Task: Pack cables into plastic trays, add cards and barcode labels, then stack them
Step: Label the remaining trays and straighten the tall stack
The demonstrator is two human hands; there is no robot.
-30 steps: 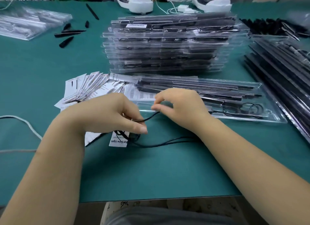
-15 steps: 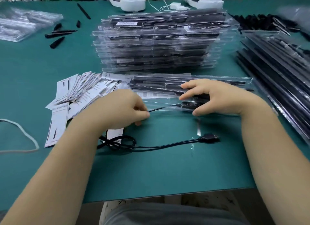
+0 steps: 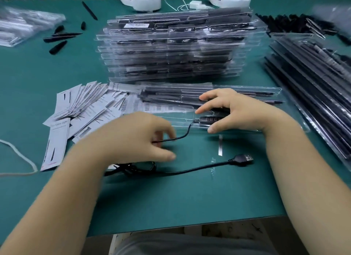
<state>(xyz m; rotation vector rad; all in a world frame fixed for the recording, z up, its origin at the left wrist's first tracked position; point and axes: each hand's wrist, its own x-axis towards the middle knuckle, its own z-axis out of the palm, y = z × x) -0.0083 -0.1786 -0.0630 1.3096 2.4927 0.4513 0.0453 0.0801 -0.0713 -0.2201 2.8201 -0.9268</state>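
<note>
From the head view, an open clear tray lies on the green bench just in front of a tall stack of filled trays. Black rods fill its far slots, and a small black controller sits in its near slot.

The right hand arches over that slot, fingers spread and relaxed, its thumb tip at the tray's near edge; its grip is apart and clasps nothing. The left hand, blurred, hovers just left of the tray with its fingers curled, its grip clamped on the thin black cable that runs from the controller.

The rest of the cable lies on the bench nearer the person: a loose coil under the left hand, then a length running right to a USB plug, well clear of the tray.

Printed cards fan out to the left of the tray, some touching its left end. More trays of black rods are heaped at the right.
</note>
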